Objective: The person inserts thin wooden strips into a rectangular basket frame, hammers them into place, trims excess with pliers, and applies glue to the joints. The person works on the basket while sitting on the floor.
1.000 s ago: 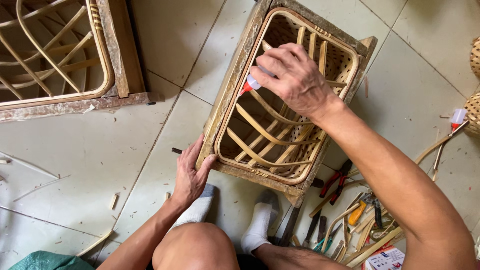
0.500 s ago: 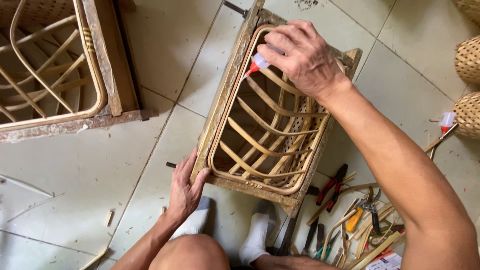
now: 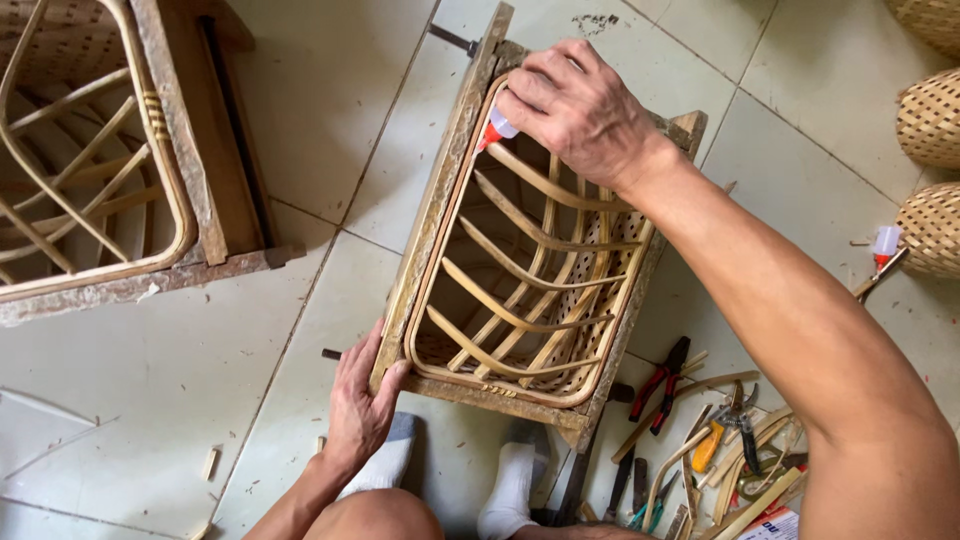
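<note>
rattan frame (image 3: pixel 520 250), right hand (image 3: pixel 580 115) seemingly pinching glue tube (image 3: pixel 497 129)

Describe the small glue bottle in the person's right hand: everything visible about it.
Only the front of the glue bottle shows: a white body narrowing to a red tip. The rest is hidden inside the right hand, whose fingers wrap it. It is tilted, tip pointing down and to the left, at or just touching the bent cane rim inside the wooden frame's top corner. Whether glue is coming out cannot be told.
</note>
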